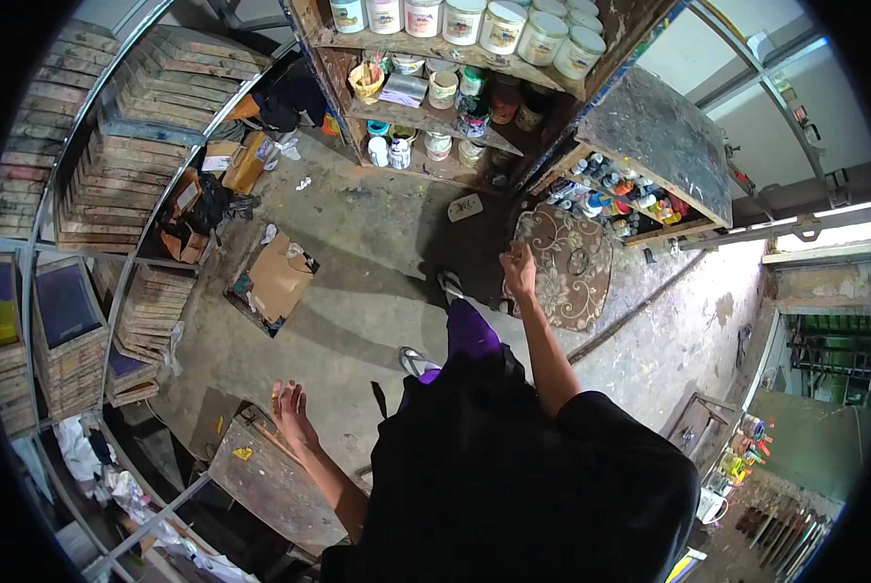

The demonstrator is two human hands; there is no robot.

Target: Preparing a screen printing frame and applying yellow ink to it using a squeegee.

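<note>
My left hand (293, 418) hangs over the end of a worn, paint-stained wooden bench (270, 481). Its fingers are bent but apart, with yellow stains near the tips, and I see nothing in them. Out in front, my right hand (519, 269) has its fingers curled in, and no thing shows in it. Below that hand lies a brown patterned mat (576, 267) with swirling flowers. Neither hand appears to touch anything.
Shelves ahead hold white paint tubs (462, 21). Beside them stands a dark-topped cabinet (659, 126) with small bottles inside. Stacked wooden frames (119, 189) fill a metal rack at left. Flattened cardboard (280, 277) lies on the concrete floor. A small stool (698, 423) stands at right.
</note>
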